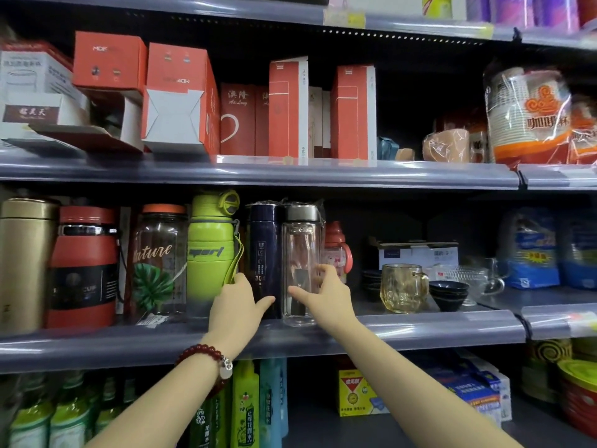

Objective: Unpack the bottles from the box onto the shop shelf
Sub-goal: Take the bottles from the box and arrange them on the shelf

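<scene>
The navy bottle (263, 260) is gripped low by the left hand (237, 305), and the clear bottle (300, 266) beside it by the right hand (326, 294), fingers curled round each. Both are stood upright on the middle shelf (420, 328), touching, right of the green sport bottle (210, 250).

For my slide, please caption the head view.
Left hand holds navy bottle, right hand clear bottle, on shelf.

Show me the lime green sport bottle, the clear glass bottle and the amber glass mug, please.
lime green sport bottle (210, 253), head view, on its printed middle band.
clear glass bottle (300, 250), head view, on its transparent wall.
amber glass mug (402, 287), head view, on its faceted side.
</scene>
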The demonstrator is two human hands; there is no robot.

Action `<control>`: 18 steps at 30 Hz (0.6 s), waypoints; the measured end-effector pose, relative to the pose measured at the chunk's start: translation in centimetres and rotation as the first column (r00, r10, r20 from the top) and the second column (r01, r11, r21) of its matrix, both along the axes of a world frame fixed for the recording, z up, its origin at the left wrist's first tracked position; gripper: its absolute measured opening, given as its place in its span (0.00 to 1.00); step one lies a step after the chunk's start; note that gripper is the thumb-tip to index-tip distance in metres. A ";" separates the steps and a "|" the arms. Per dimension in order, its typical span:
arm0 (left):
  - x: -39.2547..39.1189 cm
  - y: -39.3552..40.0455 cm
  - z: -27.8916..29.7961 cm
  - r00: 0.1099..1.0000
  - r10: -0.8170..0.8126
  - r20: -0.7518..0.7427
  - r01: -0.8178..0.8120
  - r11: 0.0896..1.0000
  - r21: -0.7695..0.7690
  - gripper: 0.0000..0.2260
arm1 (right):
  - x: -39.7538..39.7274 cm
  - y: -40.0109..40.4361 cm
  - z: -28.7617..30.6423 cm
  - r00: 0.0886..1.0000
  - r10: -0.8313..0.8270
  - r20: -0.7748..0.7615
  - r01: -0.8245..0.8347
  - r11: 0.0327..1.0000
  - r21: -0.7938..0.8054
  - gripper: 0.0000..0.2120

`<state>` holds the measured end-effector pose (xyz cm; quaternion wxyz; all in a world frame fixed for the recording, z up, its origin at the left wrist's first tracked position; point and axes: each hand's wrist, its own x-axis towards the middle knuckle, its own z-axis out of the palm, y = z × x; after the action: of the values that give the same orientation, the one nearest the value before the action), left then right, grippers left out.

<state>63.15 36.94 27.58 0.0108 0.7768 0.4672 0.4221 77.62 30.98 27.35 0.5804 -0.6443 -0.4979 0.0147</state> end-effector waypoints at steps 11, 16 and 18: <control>-4.3 -0.6 -0.2 0.985 -0.162 0.063 0.153 0.980 0.129 0.13 | -1.4 -1.8 -0.6 0.958 -0.189 0.214 0.163 0.977 0.134 0.28; -8.5 -1.1 -0.5 0.992 -0.116 -0.041 0.121 0.981 0.154 0.12 | -4.8 -2.4 -1.0 0.932 -0.135 0.336 0.103 0.989 0.109 0.16; -11.0 -1.3 -1.1 0.995 -0.083 -0.053 0.090 0.985 0.145 0.11 | -7.2 -2.3 -1.4 0.930 -0.077 0.360 0.049 0.995 0.085 0.15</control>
<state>52.18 35.66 26.45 -0.0392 0.8046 0.4010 0.4361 70.41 28.65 25.96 0.5022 -0.6296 -0.5756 -0.1415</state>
